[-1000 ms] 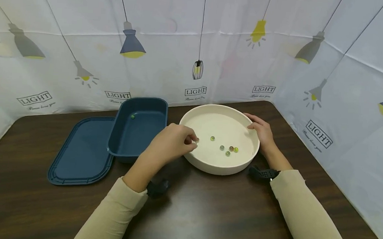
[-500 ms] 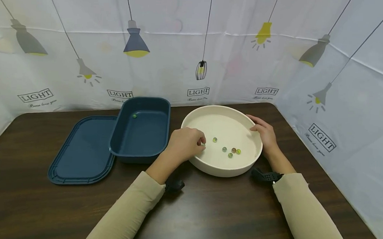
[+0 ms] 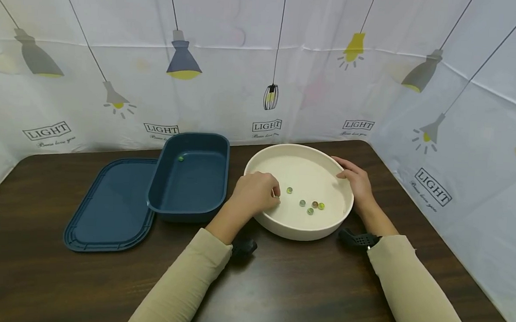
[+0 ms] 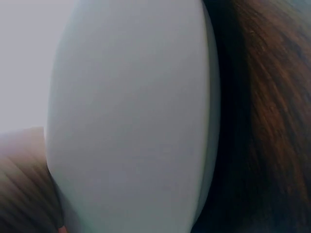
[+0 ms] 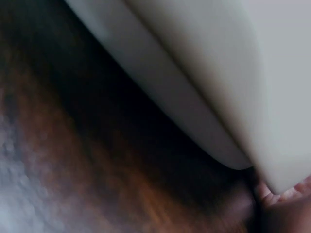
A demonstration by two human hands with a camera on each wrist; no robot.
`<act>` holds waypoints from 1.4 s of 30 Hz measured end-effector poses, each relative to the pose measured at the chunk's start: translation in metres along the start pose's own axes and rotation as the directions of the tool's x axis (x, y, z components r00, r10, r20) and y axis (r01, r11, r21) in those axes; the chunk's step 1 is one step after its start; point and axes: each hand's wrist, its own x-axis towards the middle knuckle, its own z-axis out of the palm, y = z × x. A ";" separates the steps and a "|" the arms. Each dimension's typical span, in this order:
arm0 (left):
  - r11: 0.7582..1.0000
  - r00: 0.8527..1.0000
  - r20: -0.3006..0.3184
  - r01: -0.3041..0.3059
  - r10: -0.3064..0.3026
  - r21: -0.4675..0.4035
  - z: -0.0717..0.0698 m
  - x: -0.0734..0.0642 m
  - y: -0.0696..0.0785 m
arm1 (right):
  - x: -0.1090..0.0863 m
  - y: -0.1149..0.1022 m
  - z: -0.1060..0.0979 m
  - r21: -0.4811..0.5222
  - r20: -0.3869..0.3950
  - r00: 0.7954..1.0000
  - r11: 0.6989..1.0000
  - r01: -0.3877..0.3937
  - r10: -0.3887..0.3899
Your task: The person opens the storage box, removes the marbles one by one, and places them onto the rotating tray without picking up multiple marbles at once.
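Note:
A round cream dish (image 3: 299, 170) stands on the table with several glass marbles (image 3: 314, 204) on its floor. My left hand (image 3: 255, 194) reaches over the dish's left rim; thumb and fingertips come together low inside, pinching a marble that the fingers mostly hide. At the right rim my right hand (image 3: 358, 184) grips the dish, thumb over the edge and fingers along the outside. The left wrist view is filled by the dish's outer wall (image 4: 131, 111). Part of the right hand (image 5: 286, 199) shows below the wall in the right wrist view.
Left of the dish stands a deep blue rectangular container (image 3: 189, 177) with one green marble (image 3: 180, 159) inside. Beside it a flat blue lid (image 3: 113, 204) lies on the dark wooden table (image 3: 304, 285). A printed white sheet (image 3: 228, 57) hangs behind.
My left hand has moved slightly right and down into the dish, its fingertips closing over the marble near the left rim. The right hand keeps its hold; the view has shifted a little.

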 end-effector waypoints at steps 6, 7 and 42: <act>1.000 1.000 0.016 0.010 -0.009 -0.027 -0.002 0.001 0.000 | 0.000 -0.003 0.001 -0.001 0.009 1.000 1.000 0.008 -0.008; 0.999 1.000 0.021 0.012 -0.011 -0.029 -0.002 0.001 0.000 | 0.000 -0.003 0.001 -0.001 0.009 1.000 1.000 0.010 -0.010; 0.983 0.844 0.509 0.182 -0.170 0.027 -0.127 -0.024 -0.150 | 0.000 0.001 0.001 0.002 0.008 1.000 1.000 0.012 -0.012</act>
